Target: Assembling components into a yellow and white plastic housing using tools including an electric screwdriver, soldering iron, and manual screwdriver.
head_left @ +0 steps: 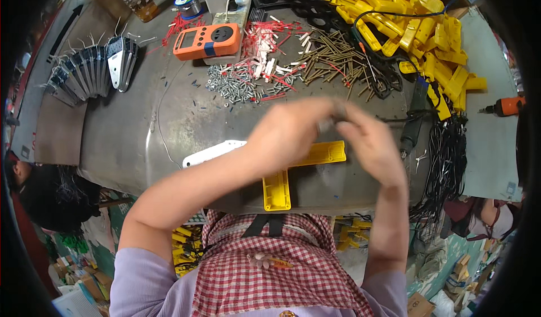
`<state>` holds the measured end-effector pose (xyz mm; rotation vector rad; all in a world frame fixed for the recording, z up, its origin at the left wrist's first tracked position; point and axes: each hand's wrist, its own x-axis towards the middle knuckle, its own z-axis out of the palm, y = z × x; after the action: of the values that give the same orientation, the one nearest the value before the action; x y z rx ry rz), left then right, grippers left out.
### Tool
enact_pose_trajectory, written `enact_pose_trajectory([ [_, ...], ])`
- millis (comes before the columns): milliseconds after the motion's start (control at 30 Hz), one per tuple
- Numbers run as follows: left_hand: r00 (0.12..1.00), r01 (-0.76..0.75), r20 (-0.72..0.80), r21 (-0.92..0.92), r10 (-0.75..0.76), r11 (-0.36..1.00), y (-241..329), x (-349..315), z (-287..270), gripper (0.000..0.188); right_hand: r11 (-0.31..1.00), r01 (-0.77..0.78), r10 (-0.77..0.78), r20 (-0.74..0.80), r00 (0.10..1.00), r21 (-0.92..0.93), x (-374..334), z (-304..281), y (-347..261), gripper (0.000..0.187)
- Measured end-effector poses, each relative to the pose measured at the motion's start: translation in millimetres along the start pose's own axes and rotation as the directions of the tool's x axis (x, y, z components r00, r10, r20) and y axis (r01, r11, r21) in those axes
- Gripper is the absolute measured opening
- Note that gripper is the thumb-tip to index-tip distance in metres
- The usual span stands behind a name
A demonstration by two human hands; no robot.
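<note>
- Checked apron (265, 287): nearest.
- White plate (214, 152): flat on bench (115, 139), L of yellow casing (276, 192), w/ casing under hands; best kept steady.
- L hand (288, 130): blurred; grip can't tell.
- R hand (369, 142): fingers by L hand; grip ditto.

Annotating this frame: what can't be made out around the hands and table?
All in the head view:
Whether the left hand or right hand holds anything: motion blur.
Whether the yellow casing is one piece: middle hidden behind left hand.
White plate, right end: covered by left forearm.
Yellow parts heap: cut off by the top edge.
</note>
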<state>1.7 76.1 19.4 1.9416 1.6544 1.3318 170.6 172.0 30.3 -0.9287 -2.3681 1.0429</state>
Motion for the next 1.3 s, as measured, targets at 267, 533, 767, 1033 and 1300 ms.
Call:
enact_pose_trajectory([
  [267,0.996,0.087,-0.042,0.638,-0.078,0.765,-109,39,-13,0.021,0.799,-0.322,0.199,0.282,0.939,0.508,16,45,16,0.02],
  [533,0.973,0.228,-0.03,0.244,-0.228,0.942,-41,6,-41,0.019,0.857,0.024,-0.013,-0.025,1.0,0.515,-18,37,-33,0.012],
  [767,0.775,0.544,0.157,-0.659,-0.612,0.52,-5,-68,-53,0.017,0.977,0.066,-0.054,-0.065,0.996,0.204,-23,58,-60,0.012],
  [1033,0.749,0.537,0.201,-0.741,-0.631,0.402,-5,-62,-54,0.017,0.936,0.016,0.03,-0.124,0.992,0.353,-18,72,-51,0.013],
  [1300,0.738,0.596,0.186,-0.63,-0.648,0.498,10,-56,-48,0.017,0.971,-0.006,0.026,-0.083,0.996,0.239,-19,69,-49,0.014],
])
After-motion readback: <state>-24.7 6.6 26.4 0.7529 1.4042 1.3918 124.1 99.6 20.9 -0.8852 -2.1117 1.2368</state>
